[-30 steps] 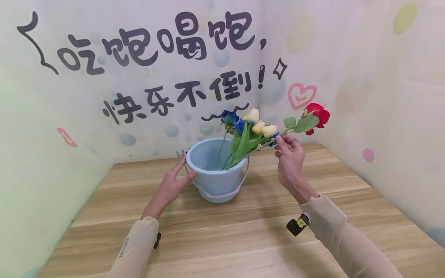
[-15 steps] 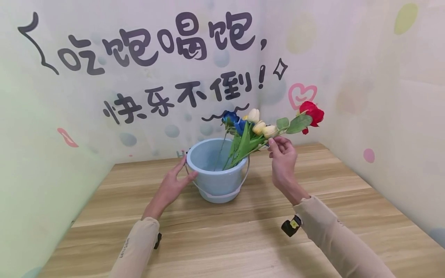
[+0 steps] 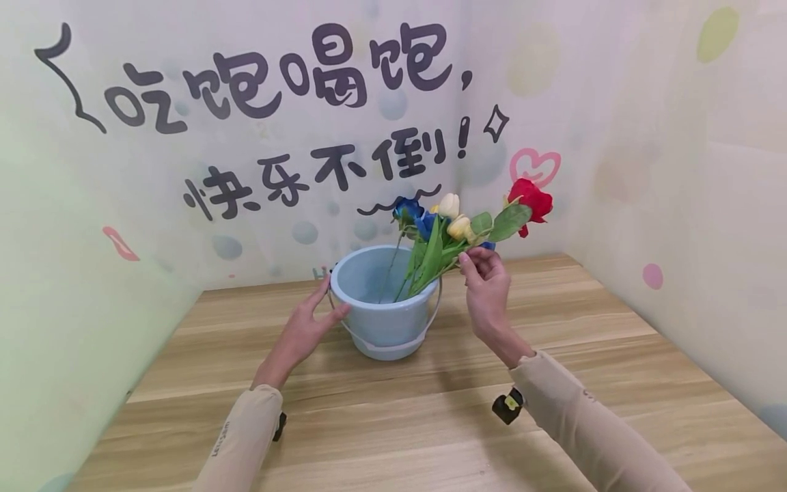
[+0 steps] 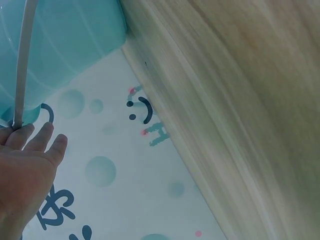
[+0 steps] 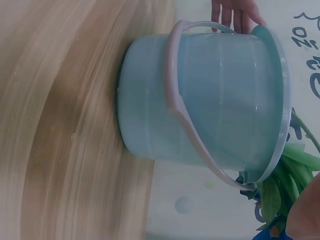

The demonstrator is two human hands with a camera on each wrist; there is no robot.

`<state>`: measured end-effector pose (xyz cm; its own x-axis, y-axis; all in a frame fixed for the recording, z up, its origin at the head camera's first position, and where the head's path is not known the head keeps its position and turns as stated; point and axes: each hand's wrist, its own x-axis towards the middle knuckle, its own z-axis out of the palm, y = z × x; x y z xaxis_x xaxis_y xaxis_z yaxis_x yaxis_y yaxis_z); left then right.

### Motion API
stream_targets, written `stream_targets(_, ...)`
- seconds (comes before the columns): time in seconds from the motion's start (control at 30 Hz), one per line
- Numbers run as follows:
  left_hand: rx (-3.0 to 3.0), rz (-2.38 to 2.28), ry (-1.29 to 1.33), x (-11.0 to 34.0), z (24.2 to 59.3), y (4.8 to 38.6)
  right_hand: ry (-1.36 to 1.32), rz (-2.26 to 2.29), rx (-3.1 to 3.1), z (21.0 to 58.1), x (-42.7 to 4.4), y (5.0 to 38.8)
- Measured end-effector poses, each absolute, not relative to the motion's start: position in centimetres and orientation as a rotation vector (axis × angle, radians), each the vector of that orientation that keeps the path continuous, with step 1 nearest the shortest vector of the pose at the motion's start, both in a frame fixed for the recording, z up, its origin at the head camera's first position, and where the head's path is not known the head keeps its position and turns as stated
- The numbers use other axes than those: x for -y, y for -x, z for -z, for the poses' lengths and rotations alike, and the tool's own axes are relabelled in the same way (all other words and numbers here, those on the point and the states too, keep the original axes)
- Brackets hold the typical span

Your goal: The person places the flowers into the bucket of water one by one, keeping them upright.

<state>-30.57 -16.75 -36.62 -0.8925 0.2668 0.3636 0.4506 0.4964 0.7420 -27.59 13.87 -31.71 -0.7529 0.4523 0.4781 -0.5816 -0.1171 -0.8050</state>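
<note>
A light blue bucket (image 3: 384,328) stands upright on the wooden table, its handle hanging down in front. My left hand (image 3: 302,329) rests against its left side near the rim, fingers fairly straight. In the left wrist view, those fingers (image 4: 37,137) lie beside the bucket handle (image 4: 22,65). My right hand (image 3: 488,295) pinches the stem of a red rose (image 3: 531,199), which slants over the bucket's right rim. Blue flowers (image 3: 408,209) and cream tulips (image 3: 449,204) lean out of the bucket on the same side. The rose's lower stem is hidden among their green leaves (image 3: 430,263).
Behind the table (image 3: 344,430) rises a pale wall (image 3: 277,150) with black lettering and coloured dots. Side walls close in at left and right. A small black wrist camera (image 3: 507,406) hangs under the right sleeve.
My right hand has moved left and slightly down toward the bucket, bringing the red rose along. The rose's leaves now overlap the cream tulips. My left hand and the bucket have stayed put.
</note>
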Motion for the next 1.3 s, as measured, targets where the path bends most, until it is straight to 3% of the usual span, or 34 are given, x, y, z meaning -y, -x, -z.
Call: stream_targets(1.3,2.566,1.343,0.597,16.7,36.7,30.4,-0.225,-1.569,1.881,32.9,-12.1,27.6)
